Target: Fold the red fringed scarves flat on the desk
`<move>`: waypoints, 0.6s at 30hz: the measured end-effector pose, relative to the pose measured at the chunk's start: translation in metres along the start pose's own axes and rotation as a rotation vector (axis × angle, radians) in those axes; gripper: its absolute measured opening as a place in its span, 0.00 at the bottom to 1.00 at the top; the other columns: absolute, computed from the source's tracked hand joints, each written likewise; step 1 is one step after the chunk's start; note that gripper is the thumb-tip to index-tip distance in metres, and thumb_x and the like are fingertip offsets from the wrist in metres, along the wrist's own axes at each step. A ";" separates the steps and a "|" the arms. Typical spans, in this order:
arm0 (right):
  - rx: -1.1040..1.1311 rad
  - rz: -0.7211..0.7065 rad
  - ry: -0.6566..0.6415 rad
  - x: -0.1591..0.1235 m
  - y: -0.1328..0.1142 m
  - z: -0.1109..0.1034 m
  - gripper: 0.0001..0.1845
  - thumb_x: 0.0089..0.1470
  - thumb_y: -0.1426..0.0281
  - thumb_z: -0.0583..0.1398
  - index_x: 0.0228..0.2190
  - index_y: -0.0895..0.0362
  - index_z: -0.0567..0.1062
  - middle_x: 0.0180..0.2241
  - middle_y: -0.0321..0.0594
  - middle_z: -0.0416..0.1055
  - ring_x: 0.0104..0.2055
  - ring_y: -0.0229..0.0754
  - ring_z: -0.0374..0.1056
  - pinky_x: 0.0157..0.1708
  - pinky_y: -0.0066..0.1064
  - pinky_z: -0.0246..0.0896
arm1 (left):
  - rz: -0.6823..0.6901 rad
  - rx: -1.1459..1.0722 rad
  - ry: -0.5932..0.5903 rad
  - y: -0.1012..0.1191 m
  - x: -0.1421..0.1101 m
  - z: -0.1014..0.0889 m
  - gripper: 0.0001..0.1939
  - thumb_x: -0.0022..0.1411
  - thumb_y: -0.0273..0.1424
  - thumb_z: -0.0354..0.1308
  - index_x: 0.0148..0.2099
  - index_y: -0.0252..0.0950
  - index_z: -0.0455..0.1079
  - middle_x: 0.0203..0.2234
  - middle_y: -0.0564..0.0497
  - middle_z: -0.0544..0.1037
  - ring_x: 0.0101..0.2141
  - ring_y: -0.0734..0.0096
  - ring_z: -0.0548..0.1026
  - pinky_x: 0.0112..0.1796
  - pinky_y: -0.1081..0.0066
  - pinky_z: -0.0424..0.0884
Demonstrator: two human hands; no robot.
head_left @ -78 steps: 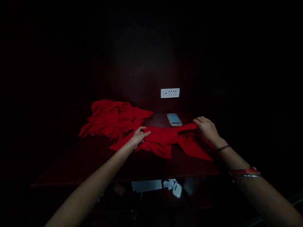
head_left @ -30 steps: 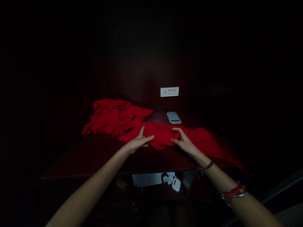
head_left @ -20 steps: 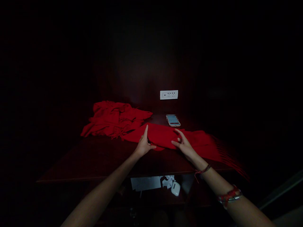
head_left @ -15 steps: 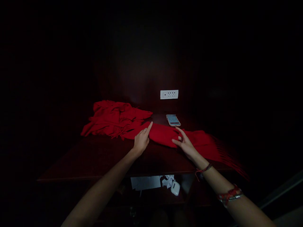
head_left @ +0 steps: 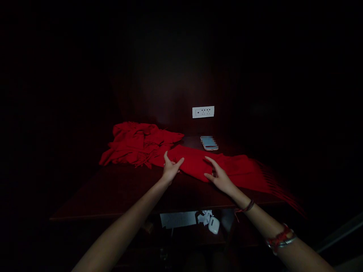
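A long red scarf (head_left: 241, 170) with fringed ends lies across the dark table, its left part bunched into a loose heap (head_left: 133, 139). My left hand (head_left: 170, 170) is at the scarf's near edge, thumb and forefinger spread; its other fingers are partly hidden. Over the flat middle of the scarf, my right hand (head_left: 221, 178) has thumb and fingers apart, with no cloth visibly gripped between them. Whether either hand presses on the fabric is hard to tell in the dim light.
Behind the scarf lies a phone (head_left: 209, 143) with a lit screen. A white wall socket (head_left: 203, 112) is above it. The shelf below the tabletop holds papers (head_left: 178, 220), crumpled white paper (head_left: 204, 217) and a white earbud case (head_left: 213, 225). The table's front edge (head_left: 113, 215) shows faintly.
My left hand has turned, and its thumb and forefinger now spread apart. My right hand has shifted slightly left and down across the scarf. The view has moved a little.
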State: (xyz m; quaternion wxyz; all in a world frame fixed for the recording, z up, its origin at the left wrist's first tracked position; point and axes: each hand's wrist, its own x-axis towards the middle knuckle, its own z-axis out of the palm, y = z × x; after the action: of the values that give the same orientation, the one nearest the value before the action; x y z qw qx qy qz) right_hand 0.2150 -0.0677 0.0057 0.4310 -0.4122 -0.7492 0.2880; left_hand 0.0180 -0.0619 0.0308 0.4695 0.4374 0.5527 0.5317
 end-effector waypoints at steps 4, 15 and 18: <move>-0.024 -0.015 0.015 -0.005 0.002 -0.003 0.32 0.43 0.72 0.54 0.51 0.54 0.51 0.36 0.40 0.63 0.26 0.34 0.60 0.29 0.29 0.58 | 0.048 -0.104 0.023 -0.004 0.011 0.003 0.37 0.49 0.29 0.57 0.57 0.42 0.39 0.33 0.50 0.68 0.27 0.78 0.69 0.28 0.77 0.66; 0.011 0.019 -0.014 -0.018 0.004 -0.012 0.29 0.43 0.75 0.51 0.49 0.53 0.51 0.24 0.31 0.60 0.20 0.31 0.62 0.23 0.25 0.59 | 0.163 0.165 -0.345 -0.005 0.012 -0.056 0.30 0.44 0.33 0.60 0.51 0.37 0.57 0.13 0.62 0.59 0.17 0.83 0.60 0.20 0.83 0.54; -0.099 -0.006 0.014 -0.021 0.003 -0.015 0.28 0.43 0.76 0.50 0.49 0.53 0.53 0.25 0.33 0.61 0.22 0.32 0.62 0.25 0.25 0.59 | 0.128 0.171 -0.371 -0.003 0.013 -0.060 0.22 0.45 0.33 0.59 0.45 0.36 0.63 0.18 0.58 0.65 0.22 0.81 0.65 0.21 0.82 0.57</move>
State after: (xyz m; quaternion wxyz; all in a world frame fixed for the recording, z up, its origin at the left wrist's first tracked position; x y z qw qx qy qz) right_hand 0.2351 -0.0834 0.0015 0.4164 -0.4328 -0.7606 0.2465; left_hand -0.0438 -0.0596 0.0263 0.4896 0.6004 0.4710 0.4218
